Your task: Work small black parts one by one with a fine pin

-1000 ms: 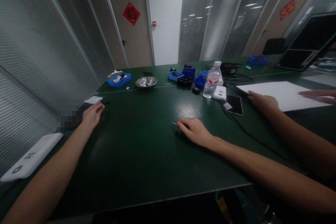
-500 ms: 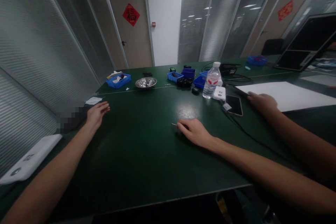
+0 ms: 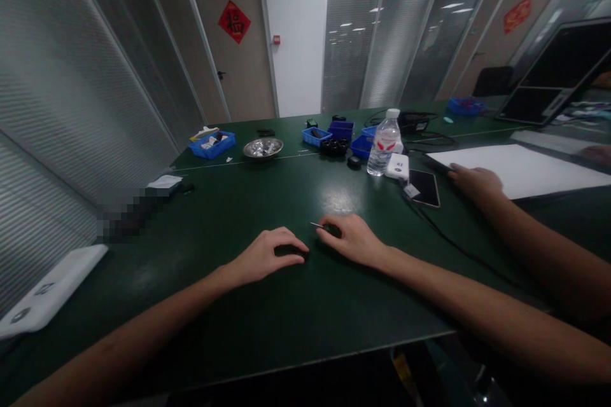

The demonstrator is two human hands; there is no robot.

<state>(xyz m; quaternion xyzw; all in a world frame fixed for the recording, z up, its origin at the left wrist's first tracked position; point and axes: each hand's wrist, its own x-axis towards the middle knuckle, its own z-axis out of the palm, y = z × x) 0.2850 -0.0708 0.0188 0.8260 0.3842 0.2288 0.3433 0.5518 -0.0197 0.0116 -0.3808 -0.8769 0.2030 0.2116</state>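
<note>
My left hand [image 3: 267, 255] rests on the green table [image 3: 229, 216] near its middle, fingers curled down around a small dark object [image 3: 287, 250] whose shape I cannot make out. Just to its right lies my right hand [image 3: 352, 239], closed on a thin tool [image 3: 321, 226] with a dark handle and a fine metal tip that points left. The two hands sit almost fingertip to fingertip.
Another person's hand [image 3: 472, 181] lies by a white sheet [image 3: 520, 168] at the right. Nearby are a phone [image 3: 424, 187], a cable, a white device [image 3: 398, 167] and a water bottle [image 3: 382, 143]. Blue bins [image 3: 212, 144], a metal bowl [image 3: 262, 149] and black parts stand farther back. A white device [image 3: 48, 292] lies at the left edge.
My left hand has swung from the table's left side, by the white paper, in to the middle beside my right hand and has closed. My right hand has stayed put.
</note>
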